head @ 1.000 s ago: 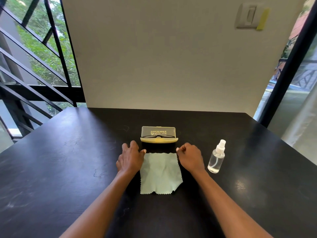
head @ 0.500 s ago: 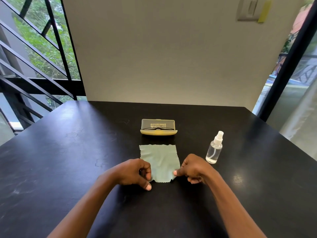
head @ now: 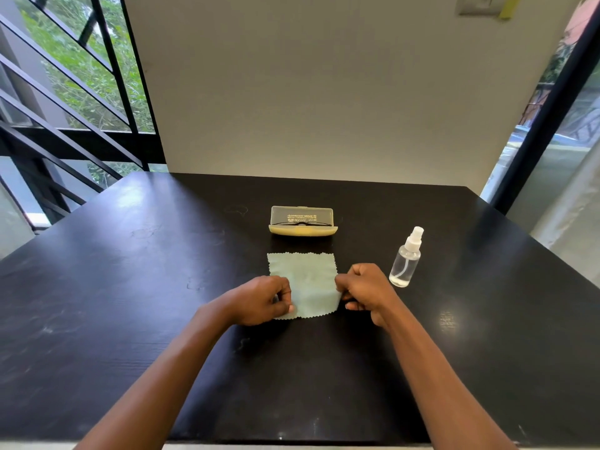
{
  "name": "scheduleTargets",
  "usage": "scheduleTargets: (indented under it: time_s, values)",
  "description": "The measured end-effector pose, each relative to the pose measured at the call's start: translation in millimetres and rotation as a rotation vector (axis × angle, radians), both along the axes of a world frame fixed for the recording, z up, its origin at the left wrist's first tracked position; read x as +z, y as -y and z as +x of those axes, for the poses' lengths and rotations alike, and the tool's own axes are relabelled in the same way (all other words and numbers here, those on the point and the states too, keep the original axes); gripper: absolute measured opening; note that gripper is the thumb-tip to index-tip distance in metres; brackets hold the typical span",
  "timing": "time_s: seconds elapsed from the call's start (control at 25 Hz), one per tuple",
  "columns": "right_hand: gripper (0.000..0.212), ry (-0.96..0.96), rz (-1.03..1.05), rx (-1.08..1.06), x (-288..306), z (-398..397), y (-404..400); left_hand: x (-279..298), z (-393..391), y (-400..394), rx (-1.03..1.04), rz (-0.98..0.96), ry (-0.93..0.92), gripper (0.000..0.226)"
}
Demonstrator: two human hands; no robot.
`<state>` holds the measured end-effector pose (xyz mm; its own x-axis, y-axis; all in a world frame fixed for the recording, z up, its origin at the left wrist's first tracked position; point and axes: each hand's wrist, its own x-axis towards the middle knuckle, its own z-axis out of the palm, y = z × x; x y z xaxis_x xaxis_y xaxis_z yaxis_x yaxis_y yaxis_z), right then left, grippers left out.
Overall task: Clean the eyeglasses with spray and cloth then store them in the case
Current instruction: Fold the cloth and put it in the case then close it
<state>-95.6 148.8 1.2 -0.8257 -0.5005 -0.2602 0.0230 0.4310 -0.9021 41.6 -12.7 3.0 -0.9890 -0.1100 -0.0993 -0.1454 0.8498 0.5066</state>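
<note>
Both hands sit at the near corners of the cloth (head: 303, 280). The left hand (head: 259, 300) has its fingers curled, and its thumb and fingertips pinch the cloth's near left corner against the bench (head: 130, 287). The right hand (head: 365, 292) is curled in the same way and pinches the cloth's right edge close to the near right corner. Pale green with a zigzag edge, the cloth lies flat on the dark bench between the two hands, its far corners free.

Beyond the cloth, and apart from it, stands the case (head: 302, 221), open, with a yellowish base and a clear lid raised toward the wall (head: 324, 92). The glasses (head: 300, 224) lie inside the case; only the dark top line of the frame shows above the base rim. Some print is on the lid, too small to read.

To the right of the cloth, just beside the right hand but not touching it, the spray bottle (head: 406, 259) stands upright. It is clear with a white nozzle, and a little liquid shows near its bottom.

Both forearms reach in from the near edge of the bench. Behind the bench is a plain wall, with dark railings (head: 81, 102) and greenery at left and a dark post (head: 548, 102) at right.
</note>
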Motion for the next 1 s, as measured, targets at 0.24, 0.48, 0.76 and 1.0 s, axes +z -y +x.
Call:
scheduleTargets:
  time_s: [0.24, 0.48, 0.76, 1.0]
  values:
    - [0.017, -0.133, -0.015, -0.019, -3, -1, -8, -2, 4, -5, -0.029, -0.042, -0.051, 0.023]
    - [0.015, -0.22, -0.047, 0.016, -4, 0, -16, -5, 8, -5, 0.013, -0.052, -0.094, 0.009]
    - [0.015, -0.075, -0.159, -0.005, -5, 5, -21, -13, 16, -18, -0.007, -0.125, -0.218, 0.01]
    - [0.019, -0.003, -0.143, 0.092, -2, 2, -29, -13, 21, -20, -0.038, -0.167, -0.46, 0.017]
